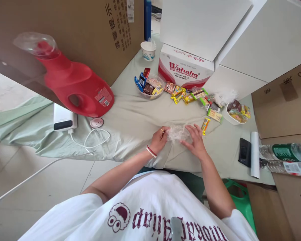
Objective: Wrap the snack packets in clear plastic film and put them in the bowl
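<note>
A crumpled piece of clear plastic film [177, 133] lies on the cloth-covered table in front of me. My left hand [160, 139] is closed, pinching the film's left edge between thumb and fingers; a ring and a beaded bracelet show on it. My right hand [196, 140] rests at the film's right side, its thumb and fingers spread apart and touching the plastic. Just beyond the right fingertips lies a small yellow-orange wrapped snack bar [205, 126]. Further back, a clear round bowl [153, 96] and a white bowl [232, 117] hold wrapped snacks.
Several wrapped snacks [188, 97] lie between the bowls, before a Wahaha water box [188, 68]. A paper cup [148, 52] stands behind. Left are a red jug [80, 85], a white power bank [64, 117] and its cable. A black phone [244, 152] and plastic bottles [283, 152] are right.
</note>
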A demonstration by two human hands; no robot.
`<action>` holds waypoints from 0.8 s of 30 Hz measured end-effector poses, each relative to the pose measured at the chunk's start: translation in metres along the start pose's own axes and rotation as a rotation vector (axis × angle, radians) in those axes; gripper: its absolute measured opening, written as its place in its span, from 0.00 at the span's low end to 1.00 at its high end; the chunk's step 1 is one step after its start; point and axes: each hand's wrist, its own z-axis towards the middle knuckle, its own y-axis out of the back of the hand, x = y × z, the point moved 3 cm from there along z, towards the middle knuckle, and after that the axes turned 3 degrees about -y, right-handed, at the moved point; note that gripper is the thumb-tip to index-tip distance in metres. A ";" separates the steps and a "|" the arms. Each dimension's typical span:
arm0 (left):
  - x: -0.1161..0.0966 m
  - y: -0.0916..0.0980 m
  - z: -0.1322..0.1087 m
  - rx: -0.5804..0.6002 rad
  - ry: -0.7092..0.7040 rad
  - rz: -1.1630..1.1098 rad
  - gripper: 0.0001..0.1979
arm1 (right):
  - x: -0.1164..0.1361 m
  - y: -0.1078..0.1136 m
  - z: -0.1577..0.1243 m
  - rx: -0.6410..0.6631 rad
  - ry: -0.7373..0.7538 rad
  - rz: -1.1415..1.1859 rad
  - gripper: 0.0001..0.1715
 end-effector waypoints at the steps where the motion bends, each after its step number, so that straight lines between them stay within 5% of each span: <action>1: -0.001 0.004 -0.001 0.043 -0.070 0.045 0.11 | -0.010 -0.007 0.010 0.080 -0.016 0.057 0.38; 5: 0.002 0.030 -0.002 0.134 -0.222 0.099 0.12 | -0.041 -0.018 0.029 0.236 -0.066 0.238 0.20; 10: -0.004 0.071 -0.005 0.086 -0.282 0.130 0.11 | -0.045 -0.001 0.023 0.097 -0.020 0.384 0.08; 15: -0.008 0.089 -0.008 0.429 -0.198 0.114 0.09 | -0.033 0.003 -0.001 -0.023 0.018 0.334 0.11; 19: 0.002 0.081 0.005 0.257 0.065 0.107 0.22 | -0.022 -0.004 -0.013 -0.081 0.054 0.284 0.15; 24: -0.002 0.029 0.018 0.150 -0.028 0.423 0.18 | -0.001 -0.006 -0.018 -0.107 0.106 0.235 0.18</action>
